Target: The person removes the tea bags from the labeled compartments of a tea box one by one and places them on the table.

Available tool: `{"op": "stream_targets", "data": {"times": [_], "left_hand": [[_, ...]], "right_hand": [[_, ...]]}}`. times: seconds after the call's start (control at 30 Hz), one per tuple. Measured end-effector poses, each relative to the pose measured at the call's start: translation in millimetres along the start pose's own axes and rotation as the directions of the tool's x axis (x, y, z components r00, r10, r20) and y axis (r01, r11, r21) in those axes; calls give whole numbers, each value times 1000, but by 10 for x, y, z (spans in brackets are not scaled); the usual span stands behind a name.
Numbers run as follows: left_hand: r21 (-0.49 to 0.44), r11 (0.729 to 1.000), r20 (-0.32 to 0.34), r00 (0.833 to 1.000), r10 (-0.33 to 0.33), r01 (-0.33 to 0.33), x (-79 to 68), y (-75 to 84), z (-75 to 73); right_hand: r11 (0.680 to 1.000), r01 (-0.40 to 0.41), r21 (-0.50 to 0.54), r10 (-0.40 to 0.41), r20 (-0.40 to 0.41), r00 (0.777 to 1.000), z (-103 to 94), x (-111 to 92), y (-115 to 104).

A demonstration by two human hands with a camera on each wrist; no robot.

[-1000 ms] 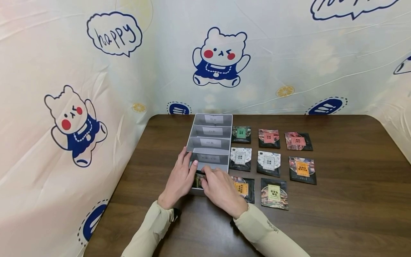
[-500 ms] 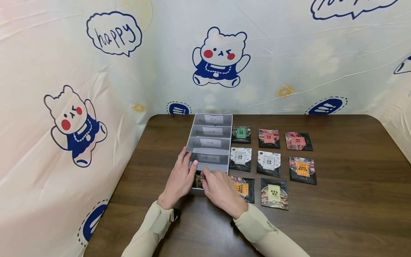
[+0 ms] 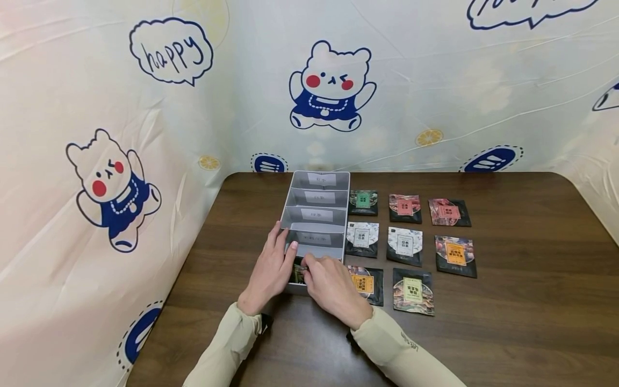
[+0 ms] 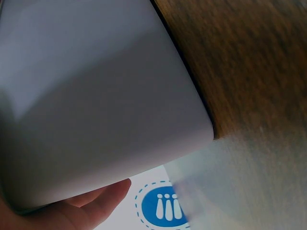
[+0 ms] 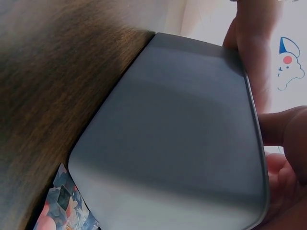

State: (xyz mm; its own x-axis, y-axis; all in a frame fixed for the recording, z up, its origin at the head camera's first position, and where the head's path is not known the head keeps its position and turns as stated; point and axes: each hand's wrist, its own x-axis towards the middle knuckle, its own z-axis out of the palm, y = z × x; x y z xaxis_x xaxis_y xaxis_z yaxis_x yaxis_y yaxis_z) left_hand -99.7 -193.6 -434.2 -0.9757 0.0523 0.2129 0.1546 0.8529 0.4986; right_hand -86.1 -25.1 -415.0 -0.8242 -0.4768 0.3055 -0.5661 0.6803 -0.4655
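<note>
In the head view, a long grey divided box (image 3: 321,251) lies along the left part of the table, with paper labels on its dividers. My left hand (image 3: 268,274) grips its near left side, fingers along the outer wall and thumb over the rim. Inside the nearest compartment is a dark tea sachet (image 3: 297,275), partly hidden between my hands. My right hand (image 3: 333,285) reaches over the right rim and pinches at this sachet with curled thumb and forefinger. Both wrist views show mostly the box's smooth near wall (image 4: 105,105); the right fingers (image 5: 276,129) bend above the rim.
Right of the box, several tea sachets lie flat in rough rows, including a green one (image 3: 364,201), a white one (image 3: 405,245) and a yellow-green one (image 3: 413,291). An orange-labelled sachet (image 3: 369,285) lies close beside my right hand. A printed cloth (image 3: 406,86) hangs behind the table.
The right thumb and forefinger have shifted slightly inside the nearest compartment, and the sachet there has moved a little. My left hand, the box and the sachets on the table stay put.
</note>
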Motion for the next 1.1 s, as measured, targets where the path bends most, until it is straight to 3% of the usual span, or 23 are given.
{"op": "stream_targets", "data": {"times": [0.47, 0.83, 1.1], "left_hand": [[-8, 1000, 20, 1000, -7, 7, -10, -10, -12], [1, 1000, 24, 1000, -11, 11, -3, -10, -5], [1, 1000, 40, 999, -24, 24, 13, -21, -5]], "right_hand": [[999, -29, 31, 29, 17, 999, -46, 4, 24], [998, -19, 56, 20, -13, 1000, -109, -8, 62], [997, -63, 42, 63, -21, 998, -188, -17, 117]]}}
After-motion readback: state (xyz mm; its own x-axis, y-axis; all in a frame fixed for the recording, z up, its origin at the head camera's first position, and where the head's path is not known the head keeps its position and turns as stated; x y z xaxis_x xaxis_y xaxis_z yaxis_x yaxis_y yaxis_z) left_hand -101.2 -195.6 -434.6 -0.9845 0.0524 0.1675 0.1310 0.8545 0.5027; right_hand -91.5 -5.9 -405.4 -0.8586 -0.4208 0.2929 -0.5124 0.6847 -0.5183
